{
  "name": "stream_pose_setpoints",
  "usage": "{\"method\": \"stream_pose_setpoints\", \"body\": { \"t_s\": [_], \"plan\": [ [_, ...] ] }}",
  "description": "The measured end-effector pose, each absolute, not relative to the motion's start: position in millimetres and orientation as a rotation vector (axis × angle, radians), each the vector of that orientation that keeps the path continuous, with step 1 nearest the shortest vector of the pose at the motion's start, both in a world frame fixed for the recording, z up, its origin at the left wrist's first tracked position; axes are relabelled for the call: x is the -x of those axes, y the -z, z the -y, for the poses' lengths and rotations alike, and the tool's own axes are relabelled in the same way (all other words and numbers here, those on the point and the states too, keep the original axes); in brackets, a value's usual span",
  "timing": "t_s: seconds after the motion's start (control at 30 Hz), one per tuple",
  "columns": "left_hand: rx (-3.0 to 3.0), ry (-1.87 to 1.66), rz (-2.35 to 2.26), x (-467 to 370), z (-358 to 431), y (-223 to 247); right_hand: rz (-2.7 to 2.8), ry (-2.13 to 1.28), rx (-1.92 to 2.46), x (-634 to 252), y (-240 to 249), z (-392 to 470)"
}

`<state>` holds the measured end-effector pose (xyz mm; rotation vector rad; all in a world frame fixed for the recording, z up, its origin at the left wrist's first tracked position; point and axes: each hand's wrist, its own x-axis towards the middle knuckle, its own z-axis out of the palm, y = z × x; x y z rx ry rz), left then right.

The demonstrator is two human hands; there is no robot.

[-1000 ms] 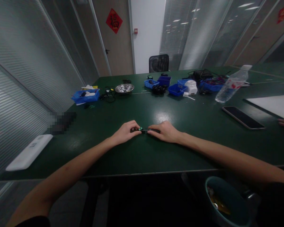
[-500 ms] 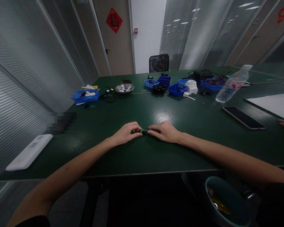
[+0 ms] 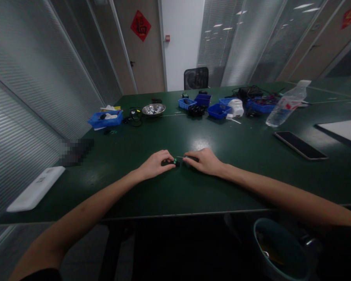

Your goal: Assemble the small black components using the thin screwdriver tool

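In the head view my left hand [image 3: 156,164] is closed in a pinch on a small black part with a green piece [image 3: 175,160], low over the table. The part's exact kind is too small to make out. Opposite it, my right hand [image 3: 205,160] is closed round the dark handle of what looks like a screwdriver [image 3: 180,157]. Its thin metal shaft points left, just above the black part, and seems apart from it. My fingers hide most of the handle.
Blue trays [image 3: 219,111], a metal bowl [image 3: 153,110] and cables stand along the back of the green table [image 3: 152,199]. To the right are a tilted water bottle [image 3: 288,104] and a phone [image 3: 300,145]. A white box [image 3: 36,188] lies left; a bin [image 3: 280,249] stands below.
The screwdriver's shaft has lifted slightly off the black part, with my right hand shifting a little. At the right edge, another person's hand has left view and the white sheet has moved right.
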<state>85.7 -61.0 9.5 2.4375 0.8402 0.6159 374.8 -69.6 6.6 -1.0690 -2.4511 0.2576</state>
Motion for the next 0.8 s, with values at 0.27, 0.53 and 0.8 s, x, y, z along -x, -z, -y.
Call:
{"method": "stream_pose_setpoints", "body": {
  "t_s": [0.27,0.53,0.8],
  "plan": [
    [-2.479,-0.621,-0.937,-82.0,57.7,-9.0,2.541,-0.251,1.048,-375.0,-6.7,69.7],
    [-2.517,-0.640,-0.869,-84.8,58.9,-5.8,2.571,-0.252,1.002,-375.1,-6.8,69.4],
    [-2.506,-0.609,-0.854,-85.3,58.3,-5.4,2.573,-0.192,1.059,-374.8,-5.8,69.7]
  ]
}}
